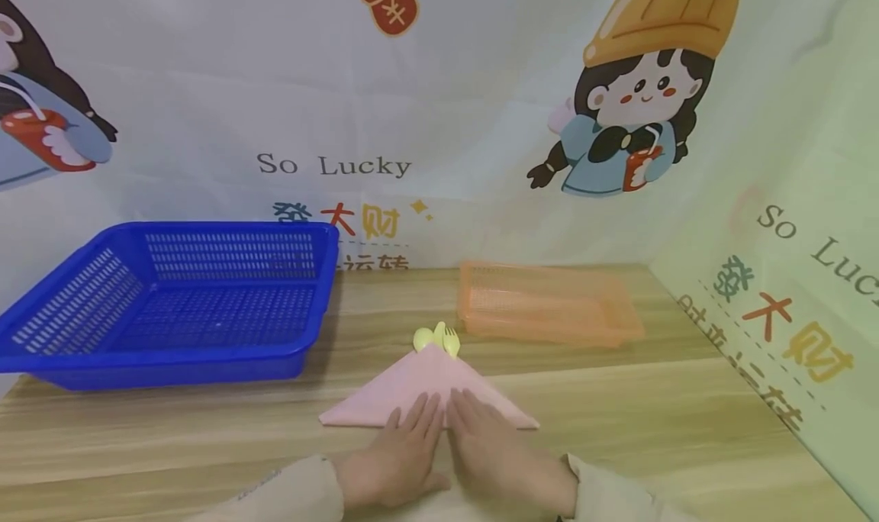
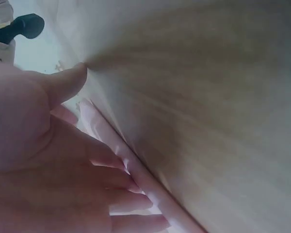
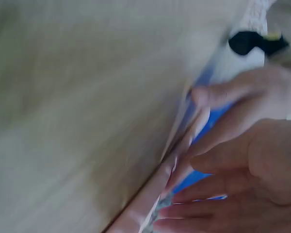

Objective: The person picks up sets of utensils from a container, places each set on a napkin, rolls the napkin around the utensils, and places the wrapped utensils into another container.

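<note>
A pink cloth napkin (image 1: 384, 392) lies folded in a triangle on the table, its point away from me and its long edge near me. Above that point show the yellow tips of a spoon (image 1: 423, 338), a knife (image 1: 440, 330) and a fork (image 1: 450, 342); the rest of them is hidden under the cloth. My left hand (image 1: 405, 457) rests with straight fingers on the near edge, left of the middle. Beside it my right hand (image 1: 497, 453) lies flat on the same edge, fingers pointing forward. In the left wrist view the napkin's edge (image 2: 150, 179) runs by the fingertips.
A large blue plastic basket (image 1: 220, 358) stands at the back left of the wooden table (image 1: 639, 407). At the back right sits a shallow orange basket (image 1: 549, 327). A printed white cloth (image 1: 467, 125) hangs behind the table and along its right side.
</note>
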Tool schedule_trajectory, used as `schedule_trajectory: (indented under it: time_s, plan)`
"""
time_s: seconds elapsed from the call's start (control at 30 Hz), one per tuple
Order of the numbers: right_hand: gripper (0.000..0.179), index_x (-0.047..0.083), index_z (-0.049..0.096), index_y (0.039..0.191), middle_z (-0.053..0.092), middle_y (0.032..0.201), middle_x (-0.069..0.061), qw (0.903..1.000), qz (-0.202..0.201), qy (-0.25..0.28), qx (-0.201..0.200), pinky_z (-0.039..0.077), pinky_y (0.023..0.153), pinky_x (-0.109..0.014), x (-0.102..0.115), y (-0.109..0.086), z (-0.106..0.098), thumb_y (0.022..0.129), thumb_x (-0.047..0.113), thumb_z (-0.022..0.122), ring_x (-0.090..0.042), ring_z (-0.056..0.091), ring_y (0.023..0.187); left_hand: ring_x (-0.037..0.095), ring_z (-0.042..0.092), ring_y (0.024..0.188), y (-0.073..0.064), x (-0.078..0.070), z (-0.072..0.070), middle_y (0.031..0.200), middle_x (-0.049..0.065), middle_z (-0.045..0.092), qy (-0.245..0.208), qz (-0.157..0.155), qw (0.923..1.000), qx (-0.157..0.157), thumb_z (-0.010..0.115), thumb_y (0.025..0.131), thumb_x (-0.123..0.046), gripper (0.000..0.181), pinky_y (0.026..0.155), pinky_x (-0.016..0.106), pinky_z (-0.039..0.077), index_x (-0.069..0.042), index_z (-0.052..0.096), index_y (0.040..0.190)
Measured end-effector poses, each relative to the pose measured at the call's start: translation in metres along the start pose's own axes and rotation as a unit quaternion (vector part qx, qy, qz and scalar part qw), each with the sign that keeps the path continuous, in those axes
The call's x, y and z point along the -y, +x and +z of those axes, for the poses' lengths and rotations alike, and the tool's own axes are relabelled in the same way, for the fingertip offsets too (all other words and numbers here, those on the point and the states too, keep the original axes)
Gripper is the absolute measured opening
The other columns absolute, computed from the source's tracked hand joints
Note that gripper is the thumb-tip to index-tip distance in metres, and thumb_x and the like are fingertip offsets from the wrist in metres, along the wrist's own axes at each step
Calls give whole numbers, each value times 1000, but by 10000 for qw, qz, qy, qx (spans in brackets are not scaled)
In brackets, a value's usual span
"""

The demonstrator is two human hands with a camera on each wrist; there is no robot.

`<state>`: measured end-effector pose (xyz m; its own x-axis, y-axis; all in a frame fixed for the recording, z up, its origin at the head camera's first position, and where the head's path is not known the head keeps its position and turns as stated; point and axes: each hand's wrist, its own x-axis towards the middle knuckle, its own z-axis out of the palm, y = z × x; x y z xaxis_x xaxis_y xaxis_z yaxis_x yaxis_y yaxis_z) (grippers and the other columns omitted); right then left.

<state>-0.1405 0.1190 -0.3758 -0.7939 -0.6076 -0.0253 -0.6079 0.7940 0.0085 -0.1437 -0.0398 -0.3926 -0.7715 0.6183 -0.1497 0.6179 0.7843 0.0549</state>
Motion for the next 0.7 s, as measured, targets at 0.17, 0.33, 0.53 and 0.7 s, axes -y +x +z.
schedule_trajectory:
  time_s: [0.17, 0.33, 0.53, 0.7]
  plan:
    - [52, -7, 35, 131, 28, 140, -22, 9963, 424, 264, 703, 28, 103, -44, 13, -3, 2, 88, 19, 47, -33, 25, 130, 35, 20, 131, 1, -2, -1, 144, 15, 24, 47, 3, 10000, -33, 49, 83, -51, 73, 98, 56, 27, -2, 33, 135]
    - [51, -9, 37, 129, 29, 138, -25, 9954, 504, 187, 797, 29, 102, -43, 15, -2, 6, 88, 18, 48, -35, 27, 128, 36, 22, 130, 2, -3, -2, 144, 11, 25, 134, -14, 9999, -28, 51, 82, -51, 73, 96, 60, 26, -4, 34, 136]
    - [50, -10, 36, 129, 29, 138, -26, 9914, 738, 545, 929, 27, 103, -45, 10, -4, 13, 88, 17, 48, -35, 25, 129, 39, 27, 127, 4, -6, -2, 142, 14, 29, 133, 66, 9997, -196, 54, 79, -51, 73, 95, 61, 27, -8, 36, 135]
    - [49, -11, 35, 129, 28, 138, -27, 9884, 895, 624, 1057, 26, 102, -48, 4, -4, 19, 88, 13, 46, -37, 26, 128, 39, 27, 127, 5, -6, -4, 141, 16, 30, 39, 138, 9995, -298, 55, 77, -54, 76, 95, 61, 26, -8, 38, 134]
